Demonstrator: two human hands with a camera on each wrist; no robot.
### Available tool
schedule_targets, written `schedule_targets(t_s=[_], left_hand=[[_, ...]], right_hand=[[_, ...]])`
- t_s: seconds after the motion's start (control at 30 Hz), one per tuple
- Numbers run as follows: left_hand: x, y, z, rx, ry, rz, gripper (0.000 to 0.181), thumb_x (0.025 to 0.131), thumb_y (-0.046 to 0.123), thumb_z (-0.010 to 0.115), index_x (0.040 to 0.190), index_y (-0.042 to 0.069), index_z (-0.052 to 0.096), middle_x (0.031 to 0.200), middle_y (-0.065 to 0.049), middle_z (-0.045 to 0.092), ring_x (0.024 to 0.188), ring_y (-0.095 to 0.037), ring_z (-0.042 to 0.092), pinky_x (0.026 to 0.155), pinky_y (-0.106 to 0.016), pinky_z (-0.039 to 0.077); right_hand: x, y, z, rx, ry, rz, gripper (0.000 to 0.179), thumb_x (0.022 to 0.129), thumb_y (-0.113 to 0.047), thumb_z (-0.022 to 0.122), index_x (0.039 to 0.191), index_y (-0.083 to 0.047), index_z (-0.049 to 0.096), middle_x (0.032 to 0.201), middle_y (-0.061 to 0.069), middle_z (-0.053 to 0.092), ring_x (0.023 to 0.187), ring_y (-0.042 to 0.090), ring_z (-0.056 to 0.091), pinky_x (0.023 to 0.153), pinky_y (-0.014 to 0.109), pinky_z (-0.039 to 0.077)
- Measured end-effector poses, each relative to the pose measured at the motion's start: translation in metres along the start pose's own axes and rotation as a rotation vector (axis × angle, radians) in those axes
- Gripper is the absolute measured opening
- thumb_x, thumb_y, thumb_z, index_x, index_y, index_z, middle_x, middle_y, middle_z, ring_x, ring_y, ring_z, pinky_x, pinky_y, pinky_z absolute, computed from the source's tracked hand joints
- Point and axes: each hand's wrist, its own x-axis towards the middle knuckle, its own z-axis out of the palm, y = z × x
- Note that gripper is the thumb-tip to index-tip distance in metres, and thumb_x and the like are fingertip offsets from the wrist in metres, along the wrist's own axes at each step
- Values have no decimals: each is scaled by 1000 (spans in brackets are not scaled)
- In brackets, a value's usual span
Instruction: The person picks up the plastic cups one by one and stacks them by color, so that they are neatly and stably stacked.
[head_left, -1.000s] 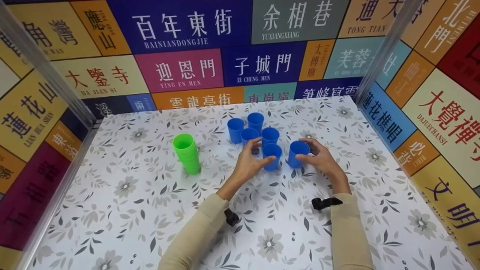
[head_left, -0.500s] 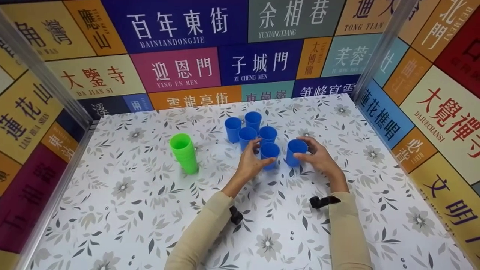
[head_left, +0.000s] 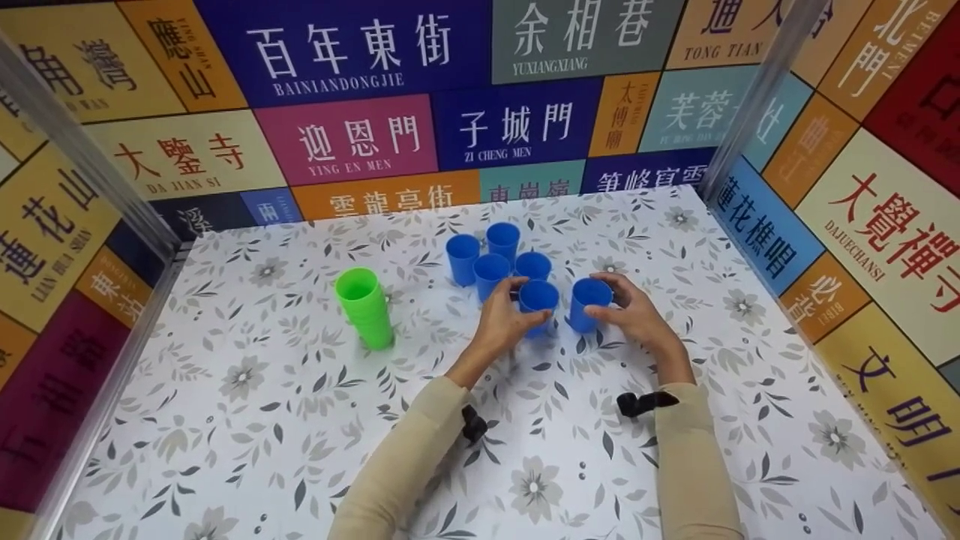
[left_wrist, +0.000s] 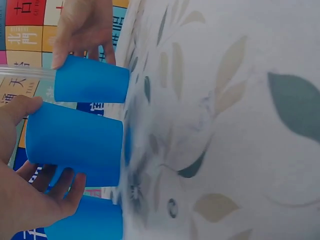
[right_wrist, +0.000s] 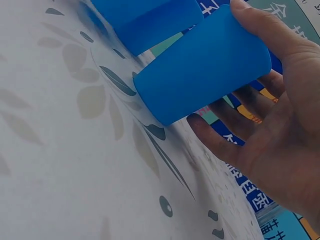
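In the head view, my left hand point(head_left: 501, 319) holds a blue plastic cup point(head_left: 538, 298) at the front of a cluster, thumb on the near side and fingers round the far side. Just right of it, my right hand point(head_left: 637, 311) grips another upright blue cup point(head_left: 587, 307) near its rim. A narrow gap separates the two held cups. Both wrist views show the cups' bases at the tabletop: the left hand's cup point(left_wrist: 75, 140) in the left wrist view, and the right hand's cup point(right_wrist: 205, 65) in the right. Close behind the left hand stand several more blue cups point(head_left: 491, 271).
A stack of nested green cups point(head_left: 369, 311) stands to the left, leaning slightly. The table point(head_left: 300, 435) wears a white cloth with a leaf-and-flower print. Panels of coloured signs point(head_left: 360, 139) wall in the back and both sides.
The left hand has edged right and its fingers have closed in round the front cup. The right hand stays on its cup. The head view has shifted slightly.
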Motion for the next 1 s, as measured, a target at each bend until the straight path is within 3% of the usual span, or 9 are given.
schedule_targets(t_s=[0.23, 0.4, 0.5, 0.63, 0.8, 1.0], left_hand=[[3, 25, -5, 20, -44, 43, 69, 80, 29, 84, 137, 7, 53, 137, -11, 59, 125, -23, 58, 108, -37, 49], [5, 46, -6, 49, -80, 73, 69, 82, 31, 83, 139, 8, 52, 138, -10, 58, 127, -23, 57, 108, -37, 49], [6, 60, -6, 89, -96, 93, 70, 83, 33, 82, 140, 8, 51, 138, -10, 59, 127, -23, 57, 108, -36, 50], [11, 77, -7, 108, -83, 112, 69, 83, 33, 81, 140, 9, 51, 136, -9, 59, 124, -21, 58, 105, -34, 52], [21, 99, -5, 59, -74, 123, 68, 82, 34, 82, 139, 11, 52, 133, -6, 60, 118, -18, 59, 101, -30, 53], [27, 109, 2, -6, -88, 128, 67, 83, 34, 81, 139, 11, 51, 134, -7, 60, 117, -17, 60, 99, -27, 54]], right_hand=[[0, 2, -2, 11, -8, -9, 63, 93, -20, 73, 148, -14, 45, 147, 15, 52, 130, 26, 53, 94, 17, 48], [-1, 2, -1, 21, -19, 16, 65, 93, -27, 73, 149, -15, 42, 154, 14, 45, 140, 35, 45, 111, 43, 44], [0, 1, -1, 23, -15, 23, 67, 92, -29, 74, 149, -15, 42, 156, 16, 43, 144, 39, 41, 115, 55, 38], [1, 4, 2, 33, 2, 9, 65, 91, -27, 75, 147, -14, 44, 155, 16, 43, 143, 39, 42, 115, 57, 37], [2, 4, 2, 20, 16, 23, 69, 89, -31, 77, 147, -15, 44, 155, 16, 44, 143, 38, 42, 117, 56, 35], [1, 2, 1, 11, 2, 46, 75, 89, -35, 77, 151, -15, 39, 158, 17, 40, 148, 38, 35, 122, 58, 27]])
